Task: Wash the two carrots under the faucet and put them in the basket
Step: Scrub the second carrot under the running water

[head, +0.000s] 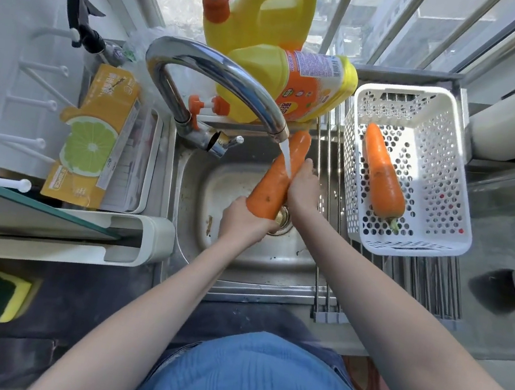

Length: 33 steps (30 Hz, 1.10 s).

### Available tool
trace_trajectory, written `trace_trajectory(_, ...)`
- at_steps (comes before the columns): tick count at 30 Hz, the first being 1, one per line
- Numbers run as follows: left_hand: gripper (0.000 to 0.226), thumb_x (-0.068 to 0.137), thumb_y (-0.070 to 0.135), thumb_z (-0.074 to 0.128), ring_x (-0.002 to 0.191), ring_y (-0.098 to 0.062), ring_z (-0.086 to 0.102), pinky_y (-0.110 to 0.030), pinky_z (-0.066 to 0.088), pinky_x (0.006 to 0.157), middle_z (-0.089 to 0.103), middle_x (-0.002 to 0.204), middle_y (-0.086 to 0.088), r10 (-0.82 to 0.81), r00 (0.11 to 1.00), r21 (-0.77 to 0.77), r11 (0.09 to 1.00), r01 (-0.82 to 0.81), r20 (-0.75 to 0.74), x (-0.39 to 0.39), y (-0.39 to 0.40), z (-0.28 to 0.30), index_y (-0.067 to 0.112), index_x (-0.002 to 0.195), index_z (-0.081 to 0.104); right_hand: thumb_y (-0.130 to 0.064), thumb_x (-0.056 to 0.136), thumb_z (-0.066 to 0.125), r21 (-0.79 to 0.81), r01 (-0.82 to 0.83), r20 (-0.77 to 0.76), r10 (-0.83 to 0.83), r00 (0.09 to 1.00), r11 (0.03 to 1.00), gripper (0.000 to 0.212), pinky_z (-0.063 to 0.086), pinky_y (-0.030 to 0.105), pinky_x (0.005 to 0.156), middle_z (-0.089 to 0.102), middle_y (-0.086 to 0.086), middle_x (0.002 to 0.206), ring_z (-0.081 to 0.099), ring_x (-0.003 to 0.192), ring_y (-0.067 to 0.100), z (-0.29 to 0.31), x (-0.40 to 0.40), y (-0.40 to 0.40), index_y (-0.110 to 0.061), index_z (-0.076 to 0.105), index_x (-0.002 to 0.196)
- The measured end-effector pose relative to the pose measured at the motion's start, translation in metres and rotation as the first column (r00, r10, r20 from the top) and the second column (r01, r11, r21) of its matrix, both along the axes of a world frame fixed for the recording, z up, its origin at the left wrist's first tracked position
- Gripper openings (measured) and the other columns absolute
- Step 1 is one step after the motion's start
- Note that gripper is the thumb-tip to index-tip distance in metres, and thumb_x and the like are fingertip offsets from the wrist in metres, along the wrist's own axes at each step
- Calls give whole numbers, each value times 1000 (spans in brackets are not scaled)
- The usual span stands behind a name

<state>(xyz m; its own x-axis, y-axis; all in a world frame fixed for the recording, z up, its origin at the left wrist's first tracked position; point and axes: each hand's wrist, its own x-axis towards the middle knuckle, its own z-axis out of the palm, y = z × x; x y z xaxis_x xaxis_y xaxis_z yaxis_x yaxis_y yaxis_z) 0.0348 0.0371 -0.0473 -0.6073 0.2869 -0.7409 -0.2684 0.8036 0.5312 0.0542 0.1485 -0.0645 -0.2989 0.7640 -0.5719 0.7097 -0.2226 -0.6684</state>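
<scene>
The left hand (242, 222) gripped the thick end of 1 carrot (276, 177) from below, fingers curled round it over the sink (241, 258). The right hand (305, 184) pressed against the carrot's right side at mid-length; its fingers were hidden behind the carrot, so I could not tell its grip. The carrot's long axis ran up and away, tip toward the faucet (219, 78) spout, water striking it. The other carrot (383, 175) lay in the white basket (440, 238), stem end nearest the person.
</scene>
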Motion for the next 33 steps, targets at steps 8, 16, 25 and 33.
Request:
trace_trajectory(8, 20, 64, -3, 71, 56, -18, 59, -30, 60, 61, 62, 63, -7, 252, 921, 140, 943, -303, 296, -2, -1, 6, 6, 81, 64, -42, 102, 38, -276, -176, -360, 69, 931, 945, 50, 48, 40, 99, 49, 11, 135, 55, 118, 24, -6, 10, -21, -17, 31, 145)
trace_trajectory(16, 23, 69, -8, 68, 60, -20, 61, -36, 61, 73, 62, 66, -8, 242, 862, 188, 916, -355, 446, 3, -7, 1, 4, 88, 63, -14, 101, 48, -474, -381, -556, 65, 829, 794, 58, 54, 30, 88, 45, 11, 142, 54, 120, 22, -9, 43, -6, -21, 21, 152)
trace_trajectory(25, 18, 75, -8, 61, 59, -19, 62, -31, 58, 65, 65, 64, -7, 259, 844, 252, 877, -409, 469, 12, -4, 5, 4, 88, 61, -42, 105, 27, -221, -113, -275, 49, 960, 969, 35, 48, 16, 58, 52, 2, 93, 54, 76, 9, 9, 9, -18, -10, 35, 117)
trace_trajectory(33, 27, 75, 8, 76, 71, -17, 64, -34, 58, 78, 68, 87, -7, 29, 944, 330, 933, -143, 328, 5, 1, 7, 18, 92, 58, -69, 92, 29, -471, -69, -331, -104, 938, 879, 72, 56, 47, 86, 67, 14, 97, 67, 91, 31, 14, 0, -2, -11, 58, 123)
